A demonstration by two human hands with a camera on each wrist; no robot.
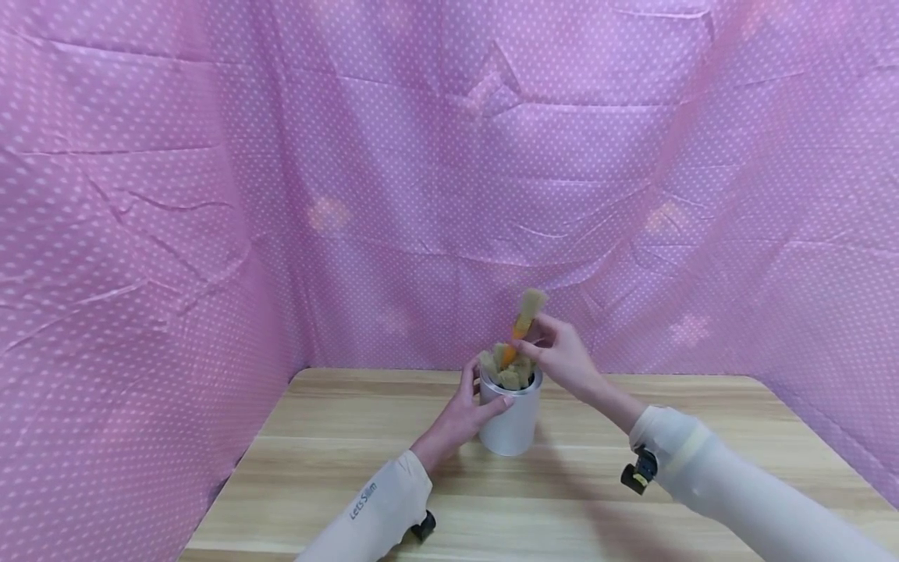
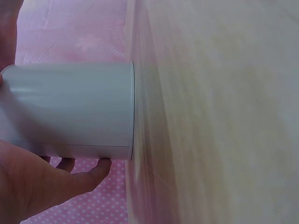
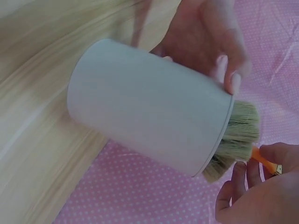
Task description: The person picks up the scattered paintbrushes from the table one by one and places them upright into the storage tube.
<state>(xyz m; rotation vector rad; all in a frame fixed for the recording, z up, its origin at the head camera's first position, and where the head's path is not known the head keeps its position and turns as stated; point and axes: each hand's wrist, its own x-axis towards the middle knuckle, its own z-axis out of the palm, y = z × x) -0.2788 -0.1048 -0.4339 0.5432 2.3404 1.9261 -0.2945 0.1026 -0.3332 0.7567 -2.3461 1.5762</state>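
Observation:
A white cylindrical can (image 1: 511, 428) stands upright on the table, with several paintbrushes (image 1: 516, 378) in it, bristles up. My left hand (image 1: 460, 416) grips the can near its rim, thumb in front and fingers at its left side. In the left wrist view, the fingers of that left hand (image 2: 51, 182) curl along the can's wall (image 2: 70, 107). Above the can, my right hand (image 1: 565, 361) pinches a paintbrush (image 1: 531, 303) by its orange handle, bristles up. The handle's lower end is among the other bristles; the right wrist view shows the orange handle (image 3: 265, 161) beside them.
The light wooden table (image 1: 337, 468) extends on both sides of the can. Pink dotted cloth (image 1: 421, 195) hangs behind and at the sides of the table. Small dark cameras (image 1: 637, 471) are worn on both wrists, over the pale sleeves.

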